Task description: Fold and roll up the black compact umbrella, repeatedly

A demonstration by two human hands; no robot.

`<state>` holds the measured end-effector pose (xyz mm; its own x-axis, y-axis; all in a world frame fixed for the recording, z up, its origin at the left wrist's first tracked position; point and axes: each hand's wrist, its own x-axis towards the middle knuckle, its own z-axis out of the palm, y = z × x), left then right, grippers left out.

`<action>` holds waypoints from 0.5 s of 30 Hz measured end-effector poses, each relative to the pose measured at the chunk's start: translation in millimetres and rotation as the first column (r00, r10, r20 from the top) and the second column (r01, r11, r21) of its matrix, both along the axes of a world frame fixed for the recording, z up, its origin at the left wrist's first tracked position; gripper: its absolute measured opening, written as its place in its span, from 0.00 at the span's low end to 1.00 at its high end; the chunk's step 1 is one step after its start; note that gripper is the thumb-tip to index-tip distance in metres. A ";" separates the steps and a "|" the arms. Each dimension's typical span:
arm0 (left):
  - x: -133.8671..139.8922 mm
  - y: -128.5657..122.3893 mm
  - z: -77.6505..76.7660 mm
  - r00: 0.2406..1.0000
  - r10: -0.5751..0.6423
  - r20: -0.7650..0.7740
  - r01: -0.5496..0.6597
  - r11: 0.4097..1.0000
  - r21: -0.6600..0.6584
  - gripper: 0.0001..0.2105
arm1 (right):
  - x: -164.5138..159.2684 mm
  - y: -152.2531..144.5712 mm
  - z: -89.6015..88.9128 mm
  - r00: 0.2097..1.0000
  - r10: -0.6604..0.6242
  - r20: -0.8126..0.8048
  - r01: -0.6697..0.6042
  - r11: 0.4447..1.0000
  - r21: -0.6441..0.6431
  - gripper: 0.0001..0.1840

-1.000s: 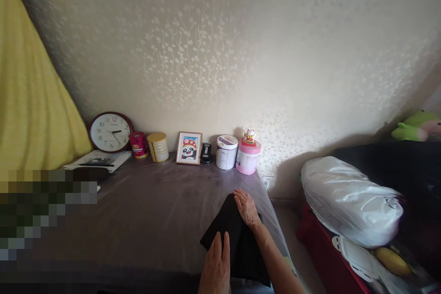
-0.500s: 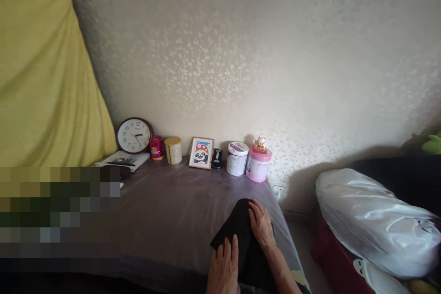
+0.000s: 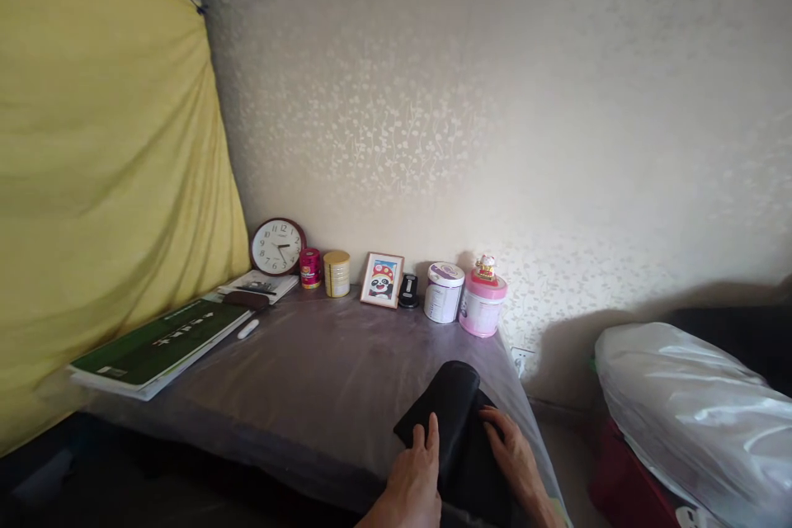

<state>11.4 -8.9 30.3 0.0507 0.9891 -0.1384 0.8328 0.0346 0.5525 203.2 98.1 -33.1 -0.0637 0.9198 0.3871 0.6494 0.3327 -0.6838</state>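
Observation:
A black piece of cloth [image 3: 449, 417] lies near the front right corner of the grey-covered table. It is bent over into a rounded fold at its far end. My left hand [image 3: 416, 474] rests on its left part, index finger stretched forward and the other fingers partly bent, the thumb hidden. On the right side, my right hand [image 3: 512, 450] has its fingers curled at the edge of the fold, gripping the cloth. The lower part of the cloth runs down between my wrists.
Along the wall stand a clock [image 3: 278, 247], a red tin [image 3: 310, 269], a yellow-lidded tin [image 3: 337, 274], a panda picture frame [image 3: 382, 280], a purple-white tin [image 3: 444, 294] and a pink tin [image 3: 481, 309]. Green book [image 3: 161, 342] lies left; white plastic bag [image 3: 686, 404] sits right, off the table.
The view has swung left, bringing the green book into sight. My right hand has moved down the cloth's right side, and its fingers have curled. The cloth's far end looks more rounded.

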 end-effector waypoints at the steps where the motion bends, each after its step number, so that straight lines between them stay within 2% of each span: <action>1: -3.0 0.0 1.8 0.999 0.014 0.045 -0.015 1.000 0.011 0.47 | 3.2 -1.5 3.6 0.999 -0.011 -0.045 0.010 1.000 -0.022 0.17; 4: -18.0 0.7 9.7 0.970 0.036 0.240 -0.043 0.999 0.023 0.44 | 17.6 -6.3 10.8 0.985 -0.061 -0.164 0.046 0.995 -0.093 0.20; 6: -32.1 0.8 17.4 0.912 0.039 0.409 -0.028 0.999 -0.033 0.41 | 29.1 -6.1 11.9 0.968 -0.106 -0.229 0.077 0.988 -0.132 0.21; 9: -53.0 -0.3 29.4 0.755 0.055 0.653 0.064 0.986 -0.157 0.31 | 41.6 -2.1 14.1 0.907 -0.164 -0.388 0.105 0.980 -0.170 0.23; 11: -62.2 -2.1 35.9 0.635 0.083 0.768 0.094 0.979 -0.183 0.25 | 43.3 -8.2 18.9 0.854 -0.160 -0.495 0.065 0.977 -0.205 0.26; 13: -66.0 -4.7 40.4 0.508 0.109 0.854 0.103 0.977 -0.186 0.17 | 40.3 -33.8 24.2 0.861 -0.120 -0.494 0.002 0.973 -0.232 0.27; 15: -65.3 -7.6 43.0 0.400 0.137 0.906 0.107 0.975 -0.194 0.12 | 36.2 -81.6 25.1 0.944 -0.099 -0.314 0.051 0.987 -0.155 0.21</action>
